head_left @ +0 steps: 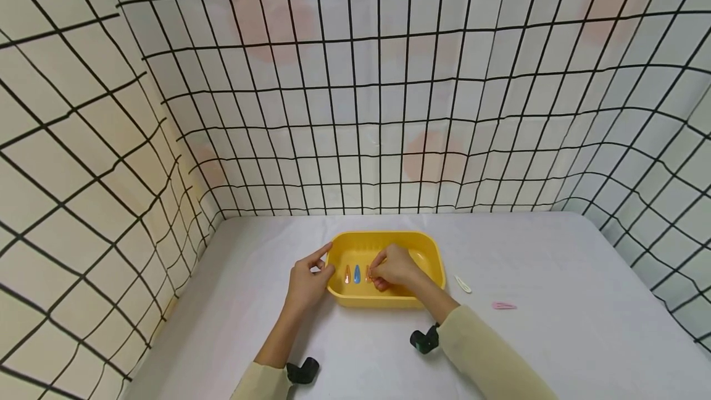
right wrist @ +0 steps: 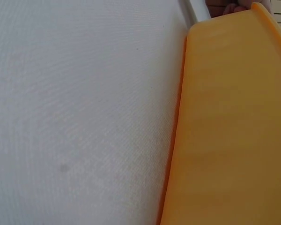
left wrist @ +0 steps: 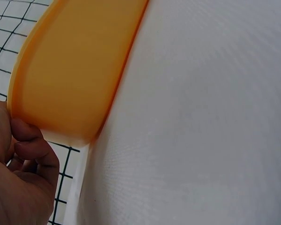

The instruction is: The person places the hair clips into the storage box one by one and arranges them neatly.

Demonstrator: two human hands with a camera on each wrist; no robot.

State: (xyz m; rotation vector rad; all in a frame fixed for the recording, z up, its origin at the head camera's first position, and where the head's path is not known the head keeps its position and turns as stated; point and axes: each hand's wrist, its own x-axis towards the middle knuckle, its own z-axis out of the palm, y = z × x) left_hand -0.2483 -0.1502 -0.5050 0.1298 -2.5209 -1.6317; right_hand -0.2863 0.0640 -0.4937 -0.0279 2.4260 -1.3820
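A yellow tray stands on the white table, its long side toward me. At its left end, my left hand grips the rim between thumb and fingers; the left wrist view shows the curled fingers against the tray's outer wall. Inside lie an orange hair clip and a blue hair clip, side by side and upright in the head view. My right hand reaches in and pinches another orange hair clip beside the blue one. From the right wrist, mostly the tray's wall shows.
Right of the tray a pale whitish hair clip lies on the table, with a pink hair clip farther right. A black wire grid over white cloth borders the table behind and at both sides.
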